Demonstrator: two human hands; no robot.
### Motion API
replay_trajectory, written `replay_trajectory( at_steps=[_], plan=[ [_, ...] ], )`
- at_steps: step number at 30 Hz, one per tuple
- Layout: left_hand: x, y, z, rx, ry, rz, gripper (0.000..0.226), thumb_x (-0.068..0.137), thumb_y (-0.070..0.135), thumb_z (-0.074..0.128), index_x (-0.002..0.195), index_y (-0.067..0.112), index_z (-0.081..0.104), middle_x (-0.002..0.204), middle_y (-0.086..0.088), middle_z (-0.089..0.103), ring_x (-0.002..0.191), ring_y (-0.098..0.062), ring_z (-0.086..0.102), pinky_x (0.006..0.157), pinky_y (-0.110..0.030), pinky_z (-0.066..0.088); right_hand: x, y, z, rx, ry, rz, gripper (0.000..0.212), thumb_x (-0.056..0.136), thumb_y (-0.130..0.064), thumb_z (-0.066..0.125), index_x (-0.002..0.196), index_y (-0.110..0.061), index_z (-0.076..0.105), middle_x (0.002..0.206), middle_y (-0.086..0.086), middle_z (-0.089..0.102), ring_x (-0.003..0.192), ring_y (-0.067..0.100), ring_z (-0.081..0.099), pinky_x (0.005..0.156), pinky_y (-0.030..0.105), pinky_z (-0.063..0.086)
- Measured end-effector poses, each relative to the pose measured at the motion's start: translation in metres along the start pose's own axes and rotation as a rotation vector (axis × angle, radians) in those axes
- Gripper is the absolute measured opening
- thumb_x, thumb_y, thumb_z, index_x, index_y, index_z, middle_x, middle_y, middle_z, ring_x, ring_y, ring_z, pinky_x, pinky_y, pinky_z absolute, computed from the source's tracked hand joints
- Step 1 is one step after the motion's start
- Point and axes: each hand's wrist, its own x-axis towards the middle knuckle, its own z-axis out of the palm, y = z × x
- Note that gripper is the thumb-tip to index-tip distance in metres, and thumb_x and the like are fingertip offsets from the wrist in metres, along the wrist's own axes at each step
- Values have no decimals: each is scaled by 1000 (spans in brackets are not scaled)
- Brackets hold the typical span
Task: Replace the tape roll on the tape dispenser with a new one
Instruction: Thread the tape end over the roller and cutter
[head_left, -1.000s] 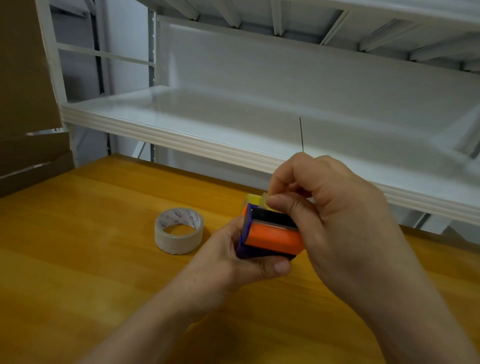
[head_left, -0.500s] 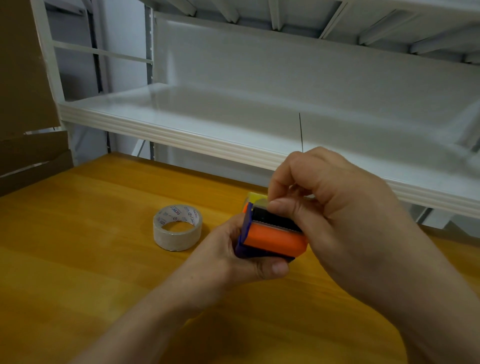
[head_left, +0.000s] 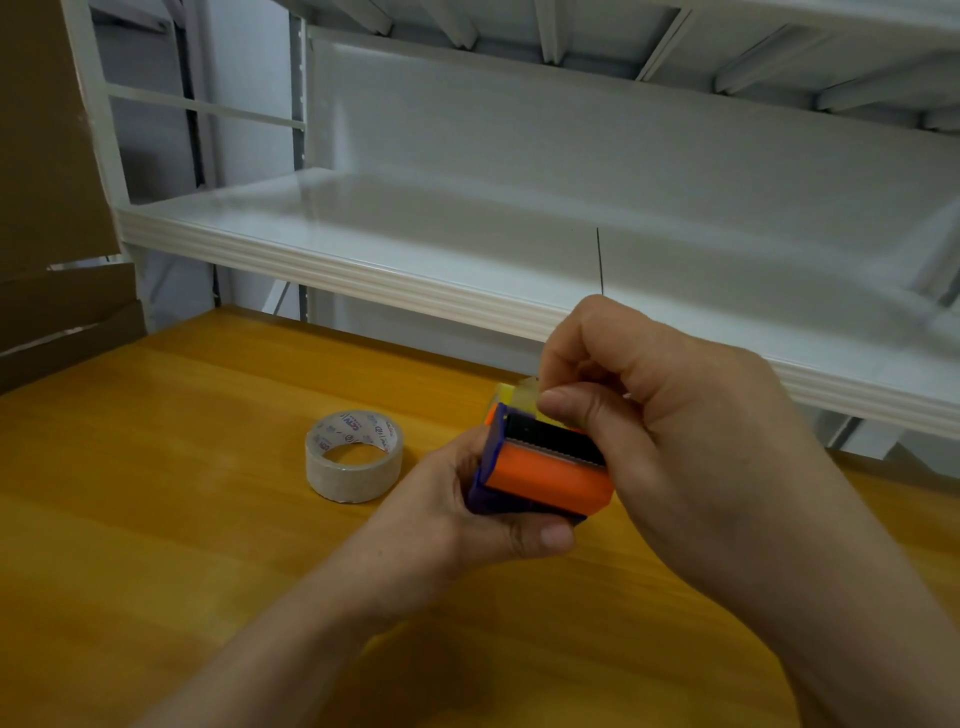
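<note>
A honey-yellow wooden table (head_left: 156, 545) fills my view. Above it my right hand (head_left: 675, 431) curls over the orange-and-blue plastic tape dispenser (head_left: 545, 478), which my left hand (head_left: 467, 509) grips from below to steady it, black serrated cutter facing up. A clear tape roll with printed core (head_left: 353, 457) lies flat nearby, untouched. My right thumb and forefinger pinch a loose tape end (head_left: 524, 392), likely threading it.
</note>
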Motion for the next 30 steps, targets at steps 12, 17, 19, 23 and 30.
replay_trajectory(
  at_steps=[12,17,19,23,30],
  plan=[
    [0,-3,-3,-18,41,29,48,74,18,79,117,13,60,106,-8,73,101,-21,70,85,-26,56,1,-8,18,-149,202,-58,29,76,-4,74,86,-21,52,72,-16,43,59,-14,30,42,22,32],
    [1,-5,-2,-14,51,33,47,75,22,77,118,11,61,108,-10,73,103,-24,69,88,-31,56,1,-6,23,-168,348,-64,10,86,-11,62,86,-19,56,72,-13,50,61,0,37,46,16,33],
    [1,-5,-3,-12,62,34,48,74,25,78,118,12,61,108,-10,73,103,-23,69,87,-29,56,2,-5,26,-166,378,-76,8,86,-11,61,86,-18,57,73,-11,51,63,3,38,49,13,32],
    [2,-4,-2,-23,57,40,46,77,22,78,119,12,61,110,-14,71,104,-29,68,89,-35,56,3,-1,27,-126,477,-120,8,91,-15,54,85,-13,59,73,-5,56,63,12,47,51,21,37],
    [1,-8,-2,-43,51,5,50,72,29,79,117,12,63,104,-8,73,99,-24,70,79,-27,55,3,1,12,-7,335,-100,6,89,-26,57,85,-22,60,73,-11,61,65,12,58,53,34,51]
  ],
)
